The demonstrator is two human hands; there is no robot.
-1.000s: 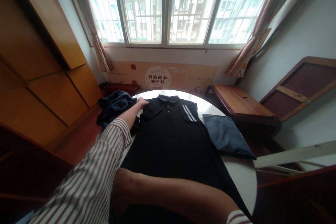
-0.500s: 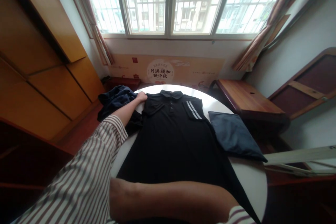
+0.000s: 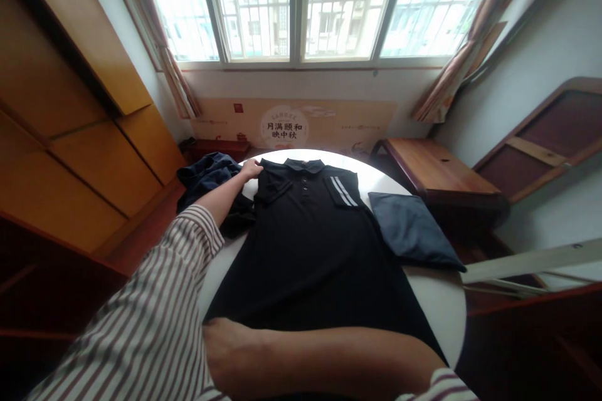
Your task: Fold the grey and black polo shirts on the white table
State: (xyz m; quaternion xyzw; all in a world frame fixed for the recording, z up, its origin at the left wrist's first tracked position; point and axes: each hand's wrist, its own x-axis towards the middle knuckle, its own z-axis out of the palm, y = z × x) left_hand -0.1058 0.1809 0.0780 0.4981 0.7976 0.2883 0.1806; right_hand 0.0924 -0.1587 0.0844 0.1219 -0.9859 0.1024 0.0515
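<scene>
A black polo shirt (image 3: 310, 244) with white stripes on its chest lies flat, collar away from me, on a round white table (image 3: 437, 313). My left hand (image 3: 251, 169) reaches out to the shirt's far left shoulder, and its fingers are closed on the cloth there. My right forearm lies across the shirt's near hem. My right hand (image 3: 226, 348) rests at the shirt's near left corner, with its fingers hidden against my striped left sleeve.
A crumpled dark blue garment (image 3: 207, 178) sits at the table's far left edge. A folded dark blue garment (image 3: 409, 232) lies right of the shirt. Beyond the table are a wooden bench (image 3: 437, 178), orange cabinets (image 3: 94, 163) on the left, and a window.
The view has shifted slightly. My left hand stays on the shirt's shoulder. My right arm has slid a little to the left along the hem, so the hand now shows.
</scene>
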